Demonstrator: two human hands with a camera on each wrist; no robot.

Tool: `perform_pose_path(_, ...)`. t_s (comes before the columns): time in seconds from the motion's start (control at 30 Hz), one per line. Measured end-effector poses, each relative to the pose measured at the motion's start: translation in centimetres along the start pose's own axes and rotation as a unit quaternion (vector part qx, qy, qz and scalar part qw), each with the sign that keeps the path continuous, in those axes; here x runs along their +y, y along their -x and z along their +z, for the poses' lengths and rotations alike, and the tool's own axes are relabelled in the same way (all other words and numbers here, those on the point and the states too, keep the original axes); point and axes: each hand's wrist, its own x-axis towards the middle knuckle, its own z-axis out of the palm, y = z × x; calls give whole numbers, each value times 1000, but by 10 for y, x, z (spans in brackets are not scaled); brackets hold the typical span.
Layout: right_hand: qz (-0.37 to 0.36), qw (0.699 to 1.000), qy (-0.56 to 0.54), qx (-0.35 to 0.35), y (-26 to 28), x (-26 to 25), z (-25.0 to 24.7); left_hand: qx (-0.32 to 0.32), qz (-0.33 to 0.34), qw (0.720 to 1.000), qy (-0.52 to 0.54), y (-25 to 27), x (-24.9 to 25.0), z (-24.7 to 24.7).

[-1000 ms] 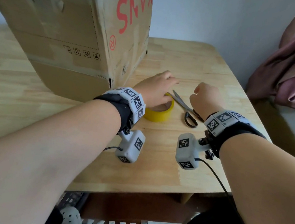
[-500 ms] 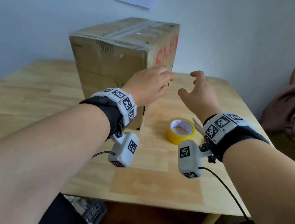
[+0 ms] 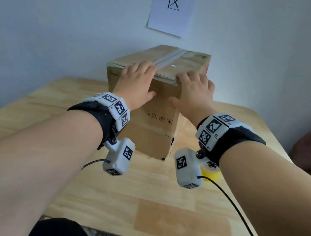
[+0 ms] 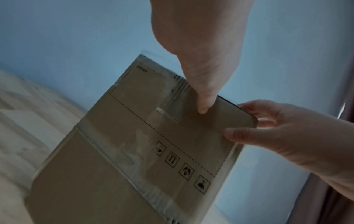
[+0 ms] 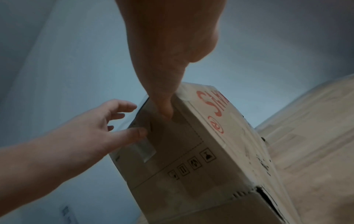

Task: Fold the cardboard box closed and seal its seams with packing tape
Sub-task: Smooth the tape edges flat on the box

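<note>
Cardboard: the box (image 3: 158, 106) is standing on the table (image 3: 158, 208), by the wall, with its top flaps folded flat.
Change: a second ago both hands were low by the tape (image 3: 210, 172); now they are reaching up to the box's near top edge.
Left hand (image 3: 136, 83): its fingers are lying spread over the top edge, and its thumb is pressing the front.
Right hand (image 3: 194, 93): it is doing the same, fingers over the edge, thumb on the front, pinching nothing.
Meaning: the hands are probably getting ready to turn or hold the box, so taping is waiting.
Hidden: the wrist camera is covering most of the tape.
Hard to see: old clear tape is running along the top seam; I cannot tell if it is sticking well.
</note>
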Motion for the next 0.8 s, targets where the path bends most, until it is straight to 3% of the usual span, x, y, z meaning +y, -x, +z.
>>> perform_pose_path(0.13,-11,1000,7,-11,-14,-3,-1,-39,3,999,-2,-13,-9,3)
perform_pose_path(0.3,-33,993,-103,-42,-16,13,-5,-67,17,998,14,-29,-14,4)
perform_pose_path(0.63,-64,986,-149,-38,-5,72,-18,23,50,998,-21,-32,28,4)
perform_pose_path(0.8,-52,990,-125,-31,4,96,-25,45,52,997,17,-28,57,1)
